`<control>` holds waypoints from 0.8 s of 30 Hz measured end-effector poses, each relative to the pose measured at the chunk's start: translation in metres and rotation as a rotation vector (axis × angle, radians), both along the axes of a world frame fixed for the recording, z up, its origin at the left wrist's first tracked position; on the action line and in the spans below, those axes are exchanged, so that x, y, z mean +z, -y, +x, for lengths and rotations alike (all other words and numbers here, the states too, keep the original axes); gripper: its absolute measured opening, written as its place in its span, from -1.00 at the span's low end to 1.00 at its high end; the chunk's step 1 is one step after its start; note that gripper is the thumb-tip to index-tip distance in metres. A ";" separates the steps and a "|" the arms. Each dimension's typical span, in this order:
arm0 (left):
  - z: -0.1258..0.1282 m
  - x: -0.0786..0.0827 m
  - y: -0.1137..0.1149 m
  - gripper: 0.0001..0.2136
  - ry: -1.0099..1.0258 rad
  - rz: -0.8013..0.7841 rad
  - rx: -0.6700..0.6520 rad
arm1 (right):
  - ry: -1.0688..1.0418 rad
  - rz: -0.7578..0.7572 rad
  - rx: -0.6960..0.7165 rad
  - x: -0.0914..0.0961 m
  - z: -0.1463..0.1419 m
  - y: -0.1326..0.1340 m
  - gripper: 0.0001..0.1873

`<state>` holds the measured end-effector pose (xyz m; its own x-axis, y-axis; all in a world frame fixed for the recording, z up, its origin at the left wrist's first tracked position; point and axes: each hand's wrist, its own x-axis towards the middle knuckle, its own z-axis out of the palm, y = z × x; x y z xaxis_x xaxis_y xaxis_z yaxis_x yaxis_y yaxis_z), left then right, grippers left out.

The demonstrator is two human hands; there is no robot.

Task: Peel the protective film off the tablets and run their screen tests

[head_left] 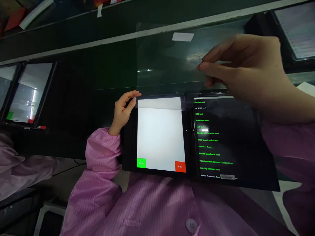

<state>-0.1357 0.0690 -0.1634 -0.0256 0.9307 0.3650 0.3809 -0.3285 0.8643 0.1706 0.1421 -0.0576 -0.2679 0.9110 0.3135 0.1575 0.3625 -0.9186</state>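
Observation:
A thin clear plastic film (167, 62) stretches above the top of a tablet (161, 134). The tablet's screen is lit white, with a green Pass box and a red Fail box at its bottom corners. My right hand (248, 65) pinches the film's right edge between thumb and fingers. By the tablet's top left corner, my left hand (123, 109) has thumb and fingertips closed on the film's left edge. Just right of that tablet lies a second tablet (221, 137), its dark screen showing a list of tests mostly in green text, with a barcode label near the bottom.
Other tablets (31, 91) lie at the left, and another tablet (297, 32) is propped at the upper right. A small white card (182, 36) rests on the dark bench (81, 75). A pale strip runs along the bench behind. Another person's sleeve (22, 167) shows at the left.

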 end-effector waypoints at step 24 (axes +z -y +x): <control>-0.001 -0.002 -0.001 -0.77 -0.005 0.042 -0.017 | 0.385 -0.213 0.299 -0.036 0.014 0.000 -0.92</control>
